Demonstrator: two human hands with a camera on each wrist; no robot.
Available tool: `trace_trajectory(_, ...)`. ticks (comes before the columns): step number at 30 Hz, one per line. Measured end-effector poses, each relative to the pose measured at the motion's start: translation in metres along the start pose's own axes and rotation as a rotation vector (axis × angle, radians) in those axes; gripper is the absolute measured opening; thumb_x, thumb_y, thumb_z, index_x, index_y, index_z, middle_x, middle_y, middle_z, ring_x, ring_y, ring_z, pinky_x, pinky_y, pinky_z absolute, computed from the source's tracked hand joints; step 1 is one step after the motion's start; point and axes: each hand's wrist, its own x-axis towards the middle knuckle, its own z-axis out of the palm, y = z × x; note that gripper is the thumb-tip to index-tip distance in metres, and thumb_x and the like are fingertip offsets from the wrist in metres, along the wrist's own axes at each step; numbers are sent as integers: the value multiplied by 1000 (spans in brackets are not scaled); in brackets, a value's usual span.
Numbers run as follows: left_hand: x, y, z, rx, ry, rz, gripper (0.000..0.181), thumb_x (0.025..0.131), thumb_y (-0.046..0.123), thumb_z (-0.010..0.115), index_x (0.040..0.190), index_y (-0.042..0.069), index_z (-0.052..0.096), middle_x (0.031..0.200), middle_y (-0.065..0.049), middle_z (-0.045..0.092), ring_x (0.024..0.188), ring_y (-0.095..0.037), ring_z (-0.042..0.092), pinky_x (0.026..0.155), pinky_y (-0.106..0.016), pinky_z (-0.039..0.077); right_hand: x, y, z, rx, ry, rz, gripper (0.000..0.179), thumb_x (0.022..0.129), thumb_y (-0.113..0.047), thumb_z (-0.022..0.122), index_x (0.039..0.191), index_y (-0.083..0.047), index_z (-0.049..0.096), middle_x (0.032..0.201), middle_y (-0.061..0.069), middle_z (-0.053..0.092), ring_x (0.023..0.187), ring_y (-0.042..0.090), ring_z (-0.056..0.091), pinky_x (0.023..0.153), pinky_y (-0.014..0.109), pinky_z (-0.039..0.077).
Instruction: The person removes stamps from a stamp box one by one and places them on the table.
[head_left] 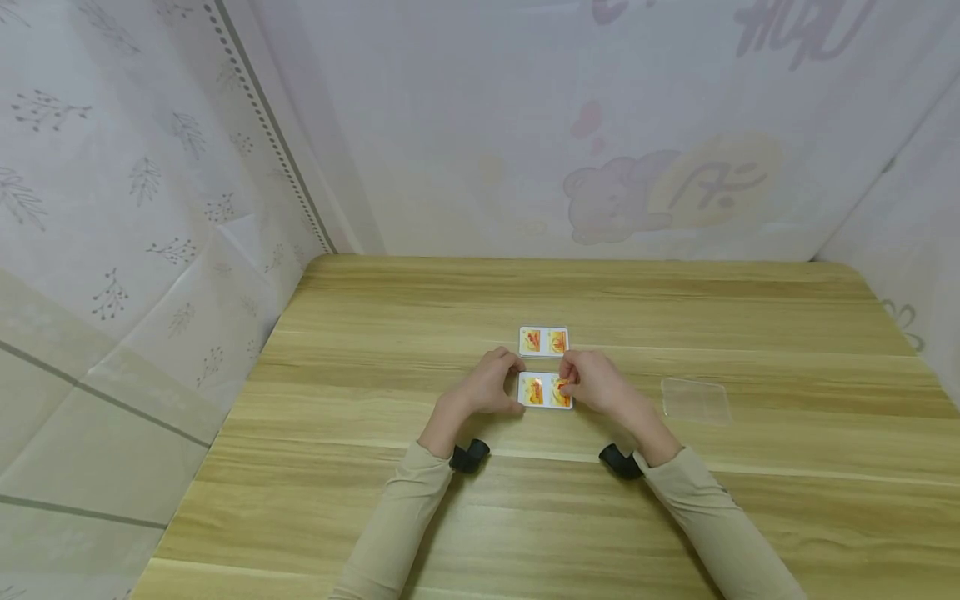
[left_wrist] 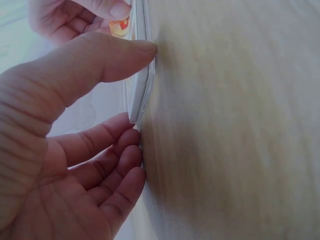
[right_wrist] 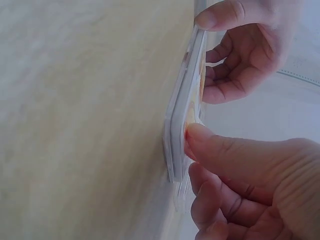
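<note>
Two flat white cases with orange-and-yellow printed pieces lie one behind the other on the wooden table. My left hand (head_left: 487,383) holds the near case (head_left: 547,392) at its left end, the thumb on the near long edge and the fingers about the far left corner. At the right end, my right hand (head_left: 600,383) pinches a small orange-and-yellow printed piece (left_wrist: 119,30) between thumb and fingers. Its fingers partly cover that piece. Just beyond both hands lies the far case (head_left: 543,342), showing two printed pieces side by side. Clear plastic edges show around the near case (right_wrist: 175,145).
A clear, thin plastic cover (head_left: 696,401) lies flat on the table (head_left: 420,300) to the right of my right hand. Printed curtains (head_left: 465,125) hang behind the table and along its sides. A black wrist mount (head_left: 470,457) sits on each forearm.
</note>
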Motion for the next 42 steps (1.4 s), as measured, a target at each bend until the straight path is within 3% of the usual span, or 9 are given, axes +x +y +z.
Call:
trace_trajectory(7,0,-1,1,15,8,9,52,66,10,82,109,-2,56,108,-10,50,105,-26,45,95,-36,39,-1,1,2,0,27,-28,18,75,5,72,76,-4,57,68,2,54,63,13,49,57,24,41)
trace_trajectory(24,0,-1,1,19,5,5,52,66,10,82,109,-2,56,108,-9,50,104,-25,44,95,-35,39,-3,3,4,29,63,-7,16,76,2,72,69,-5,60,65,0,57,60,11,50,54,24,42)
trace_trajectory(34,1,-2,2,17,3,-5,52,66,9,82,109,-1,56,108,-9,50,105,-24,44,95,-34,39,-5,5,2,44,77,-13,10,80,4,66,73,-3,64,68,1,59,64,12,50,59,25,42)
trace_trajectory(42,1,-2,3,10,12,-7,51,65,8,83,109,-1,57,107,-10,50,104,-24,44,95,-35,39,-5,13,4,119,96,-24,6,81,4,65,77,0,67,71,5,63,64,11,51,58,23,43)
